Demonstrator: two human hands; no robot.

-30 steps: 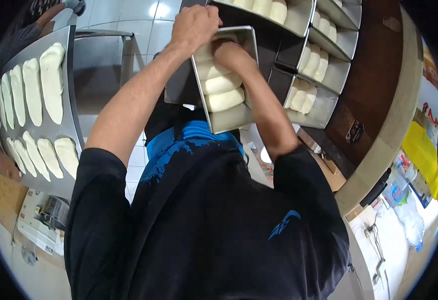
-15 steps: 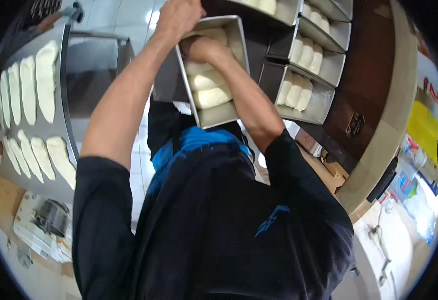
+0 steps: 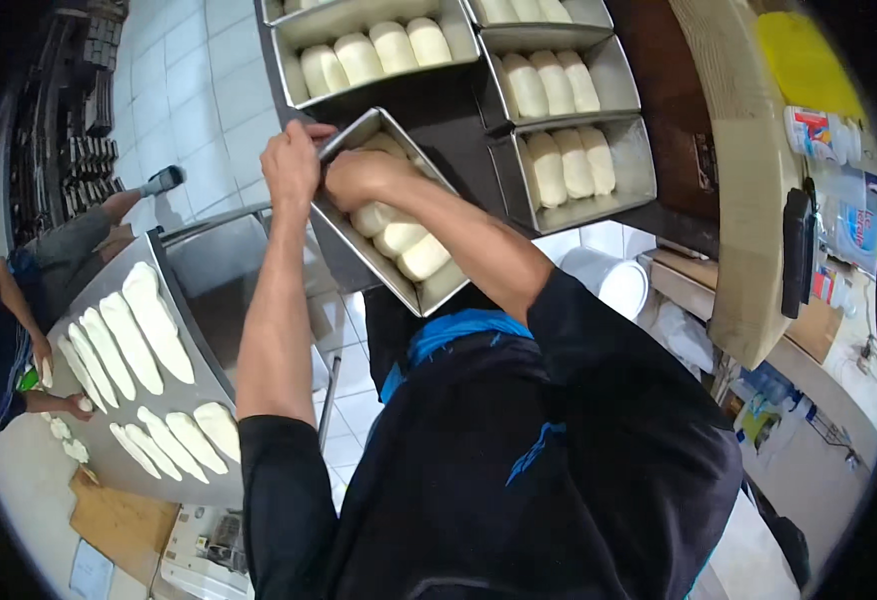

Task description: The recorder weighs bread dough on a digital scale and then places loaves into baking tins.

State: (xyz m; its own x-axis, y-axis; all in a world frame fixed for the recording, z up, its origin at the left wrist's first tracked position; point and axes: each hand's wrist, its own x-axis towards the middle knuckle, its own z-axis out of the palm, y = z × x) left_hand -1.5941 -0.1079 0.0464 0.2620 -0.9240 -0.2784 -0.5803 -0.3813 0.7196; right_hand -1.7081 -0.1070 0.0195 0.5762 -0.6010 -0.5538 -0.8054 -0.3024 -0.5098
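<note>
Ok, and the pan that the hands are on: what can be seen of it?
The pan is a deep, long, open-topped box of grey metal, as it looks, with straight walls and a thin rim. Open side up, it sits at a slant, its near end toward the wearer and to the right. Pale, smooth dough rolls lie crosswise inside, partly hidden; bare metal shows at the near end. The left hand is at its far left corner; the right hand reaches inside.

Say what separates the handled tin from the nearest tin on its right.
Dark brown tabletop lies between the handled tin and its right neighbour in the head view; the right forearm crosses below.
</note>
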